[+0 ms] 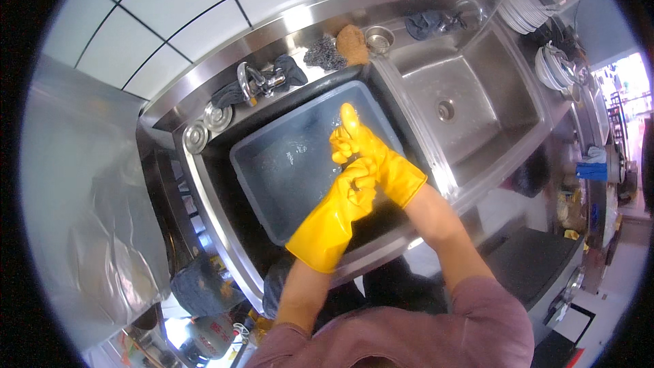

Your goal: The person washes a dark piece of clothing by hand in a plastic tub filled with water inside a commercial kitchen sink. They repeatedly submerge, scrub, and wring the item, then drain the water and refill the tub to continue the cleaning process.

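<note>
Both my hands wear yellow rubber gloves above a grey plastic basin (255, 189) that sits in the left sink bowl. The basin holds water, with bright glints and some bubbles on it. My left hand (357, 189) has its fingers curled against the palm side of the right glove and seems to grip it. Just beyond it, my right hand (355, 138) points one gloved digit away from me while its other fingers are bent. I see no object in my right hand. Where the gloves overlap, part of the left fingertips is hidden.
A chrome faucet (248, 84) with dark cloth around it stands behind the basin. A steel-wool scrubber (325, 53), a brown sponge (352, 45) and a metal strainer cup (379, 39) lie along the back ledge. To the right is a second steel sink (460, 128); stacked plates (521, 13) stand beyond.
</note>
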Motion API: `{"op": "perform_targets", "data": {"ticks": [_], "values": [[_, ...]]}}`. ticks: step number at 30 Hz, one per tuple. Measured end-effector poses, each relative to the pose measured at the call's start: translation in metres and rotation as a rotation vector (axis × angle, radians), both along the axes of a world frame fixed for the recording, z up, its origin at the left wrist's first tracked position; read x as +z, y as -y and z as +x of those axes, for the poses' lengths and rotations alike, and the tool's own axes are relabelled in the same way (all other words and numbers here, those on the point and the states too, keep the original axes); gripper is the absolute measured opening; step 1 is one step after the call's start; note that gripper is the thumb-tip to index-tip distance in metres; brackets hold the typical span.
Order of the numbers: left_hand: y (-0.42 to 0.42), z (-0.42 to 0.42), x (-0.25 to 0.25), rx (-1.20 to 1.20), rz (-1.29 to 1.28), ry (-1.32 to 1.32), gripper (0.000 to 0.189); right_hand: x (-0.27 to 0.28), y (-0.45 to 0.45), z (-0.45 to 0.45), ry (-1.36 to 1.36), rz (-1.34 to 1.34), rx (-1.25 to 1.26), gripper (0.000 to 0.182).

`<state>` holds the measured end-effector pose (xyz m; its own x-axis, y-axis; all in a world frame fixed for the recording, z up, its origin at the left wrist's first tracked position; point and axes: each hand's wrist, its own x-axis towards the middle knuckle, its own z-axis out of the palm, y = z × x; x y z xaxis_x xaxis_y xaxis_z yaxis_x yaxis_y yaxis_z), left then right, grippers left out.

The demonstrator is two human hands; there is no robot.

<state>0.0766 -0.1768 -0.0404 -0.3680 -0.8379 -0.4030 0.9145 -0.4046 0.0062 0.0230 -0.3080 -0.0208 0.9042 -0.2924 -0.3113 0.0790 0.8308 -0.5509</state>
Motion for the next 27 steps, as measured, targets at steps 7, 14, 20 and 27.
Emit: {"op": "perform_targets", "data": {"ticks": [7, 14, 20, 27], "values": [[0.003, 0.001, -0.04, -0.51, 0.082, 1.173, 0.031, 0.038, -0.034, 0.001, -0.595, -0.299, -0.139, 0.065], [-0.01, -0.017, -0.029, -0.648, -0.038, 1.676, 0.045, 0.016, -0.058, -0.013, -0.764, -0.467, -0.199, 0.064], [-0.021, -0.017, -0.029, -0.983, -0.28, 1.974, 0.051, 0.045, -0.076, -0.021, -1.094, -0.775, -0.052, 0.078], [-0.064, -0.013, -0.02, -0.464, -0.123, 2.068, 0.042, 0.058, -0.057, -0.048, -1.109, -1.105, 0.181, 0.079]]}}
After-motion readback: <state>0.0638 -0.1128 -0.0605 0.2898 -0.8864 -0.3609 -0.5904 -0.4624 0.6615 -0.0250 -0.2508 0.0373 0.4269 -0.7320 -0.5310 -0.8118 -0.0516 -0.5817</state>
